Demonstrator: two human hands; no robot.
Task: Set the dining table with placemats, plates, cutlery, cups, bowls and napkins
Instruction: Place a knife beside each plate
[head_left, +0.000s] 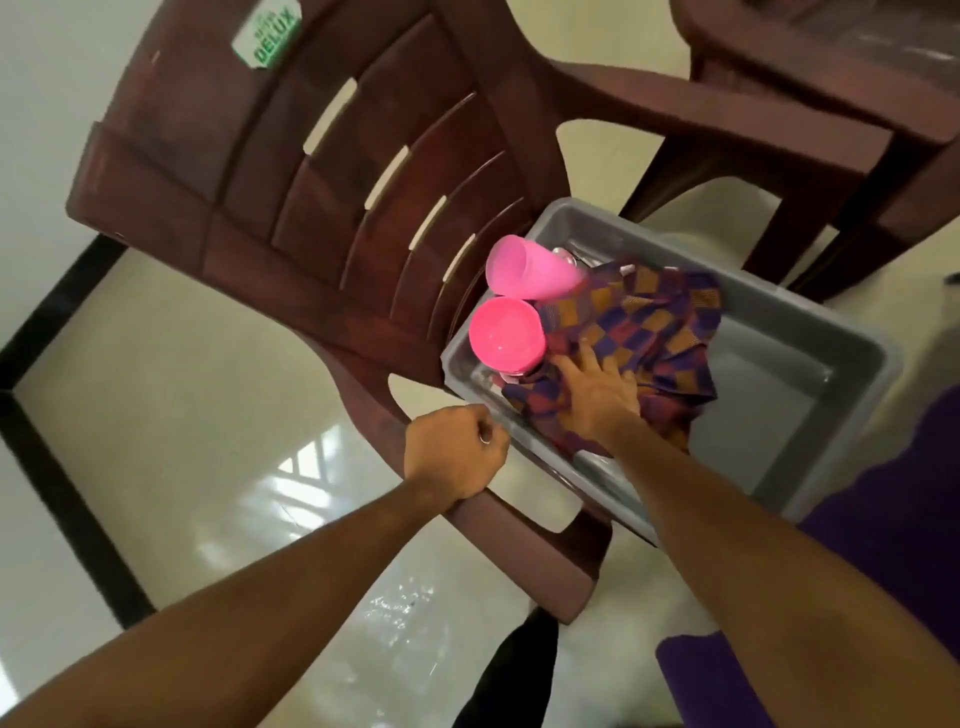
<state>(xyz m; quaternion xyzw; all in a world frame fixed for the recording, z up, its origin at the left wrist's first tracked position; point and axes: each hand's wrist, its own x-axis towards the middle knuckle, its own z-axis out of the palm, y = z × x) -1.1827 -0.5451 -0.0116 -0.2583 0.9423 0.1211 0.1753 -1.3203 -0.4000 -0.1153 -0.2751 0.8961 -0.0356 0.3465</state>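
Note:
A grey plastic tub (810, 332) stands on the seat of a maroon plastic chair (311, 218). In the tub's far-left corner one pink cup (506, 332) stands upright and a second pink cup (530, 270) lies on its side. A checkered purple, orange and red cloth napkin (654, 322) is bunched up beside them. My right hand (597, 395) lies on the napkin, some fingers dug into its folds and gripping it. My left hand (454, 449) is a curled fist over the chair's near armrest. A small shiny glint shows at its fingers; I cannot make out what it is.
Metal cutlery (571, 257) peeks out behind the lying cup. A second maroon chair (831, 104) stands at the far right. Purple fabric (893, 519) lies at the lower right. The floor is glossy cream tile with a black border strip (57, 436).

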